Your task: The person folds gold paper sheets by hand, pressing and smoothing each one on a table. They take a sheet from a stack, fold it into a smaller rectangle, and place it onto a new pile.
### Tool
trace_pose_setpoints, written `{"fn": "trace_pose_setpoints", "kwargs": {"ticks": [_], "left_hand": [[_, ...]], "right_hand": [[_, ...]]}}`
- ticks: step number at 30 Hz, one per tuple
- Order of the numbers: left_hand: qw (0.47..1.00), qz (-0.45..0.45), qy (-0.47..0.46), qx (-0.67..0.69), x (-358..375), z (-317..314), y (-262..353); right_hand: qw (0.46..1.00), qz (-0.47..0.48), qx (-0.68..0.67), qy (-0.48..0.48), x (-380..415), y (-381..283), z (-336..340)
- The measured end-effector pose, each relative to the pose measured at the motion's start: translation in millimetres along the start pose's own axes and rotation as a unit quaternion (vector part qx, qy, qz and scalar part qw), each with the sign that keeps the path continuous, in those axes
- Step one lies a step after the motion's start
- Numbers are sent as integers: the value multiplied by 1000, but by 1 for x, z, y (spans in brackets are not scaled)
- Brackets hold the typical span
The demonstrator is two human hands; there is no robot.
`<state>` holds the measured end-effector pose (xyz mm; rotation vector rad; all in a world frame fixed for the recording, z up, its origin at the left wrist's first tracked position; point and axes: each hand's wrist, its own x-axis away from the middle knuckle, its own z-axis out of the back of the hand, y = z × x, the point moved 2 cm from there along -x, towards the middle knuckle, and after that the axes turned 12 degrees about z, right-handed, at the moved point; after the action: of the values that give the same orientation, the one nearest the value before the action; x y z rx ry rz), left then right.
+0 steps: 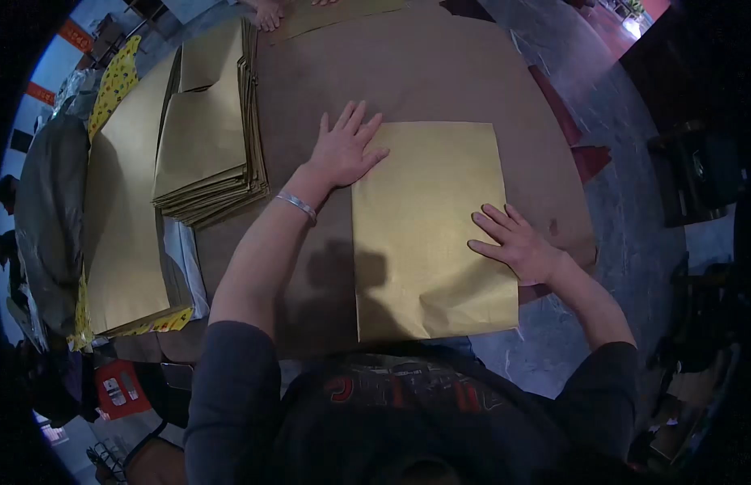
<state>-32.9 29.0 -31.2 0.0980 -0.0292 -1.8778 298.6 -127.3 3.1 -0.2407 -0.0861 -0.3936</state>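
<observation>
A folded sheet of gold paper (428,218) lies flat on the brown table in front of me, its lower part slightly creased. My left hand (347,149) is spread at the sheet's upper left edge, with the thumb touching the paper and the other fingers stretched out over the table. On the sheet's right side rests my right hand (517,242), open, its fingers on the paper. Neither hand grips anything. A bracelet (297,206) circles my left wrist.
A thick stack of folded gold paper (204,129) stands left on the table (408,69). Beyond it lie large flat gold sheets (129,210). Another person's hand (269,14) touches a gold sheet (335,20) at the far edge. A dark covered bundle (52,218) is far left.
</observation>
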Motion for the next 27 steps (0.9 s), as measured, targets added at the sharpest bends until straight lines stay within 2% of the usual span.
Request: {"fn": "trace_pose_setpoints", "kwargs": {"ticks": [1,4,6,12,13,15,16,17,18,19,21,24,25,27], "left_hand": [[1000,6,3,-22,8,1,3],[996,-89,-19,26,63,-1,20],[987,-136,-74,47,109,12,33],[950,-223,-213,42,243,35,51],[951,-223,-209,40,262,30,50],[928,-335,-162,7,292,15,45],[928,-335,-162,8,286,26,41],[933,-259,-194,159,274,39,31],[908,-175,-223,308,260,48,23],[907,-176,-224,310,248,50,15],[952,-87,-129,263,219,52,-2],[969,-65,-97,218,190,50,5],[969,-65,-96,220,181,47,8],[977,-121,-42,168,166,33,13]], "right_hand": [[1000,4,4,10,1,1,-4],[1000,4,12,10,2,1,-6],[1000,25,11,10,3,2,-5],[1000,9,-6,25,4,0,-3],[1000,9,-2,27,4,0,-1],[1000,15,-3,27,3,-2,0],[1000,15,-2,27,3,-2,-1],[999,19,3,26,3,0,0],[999,22,6,23,4,0,-1],[1000,21,5,20,5,2,-3],[997,18,-30,72,6,8,-11],[996,13,-34,84,9,14,-18],[995,16,-52,81,9,15,-18],[995,12,-61,80,9,17,-20]]}}
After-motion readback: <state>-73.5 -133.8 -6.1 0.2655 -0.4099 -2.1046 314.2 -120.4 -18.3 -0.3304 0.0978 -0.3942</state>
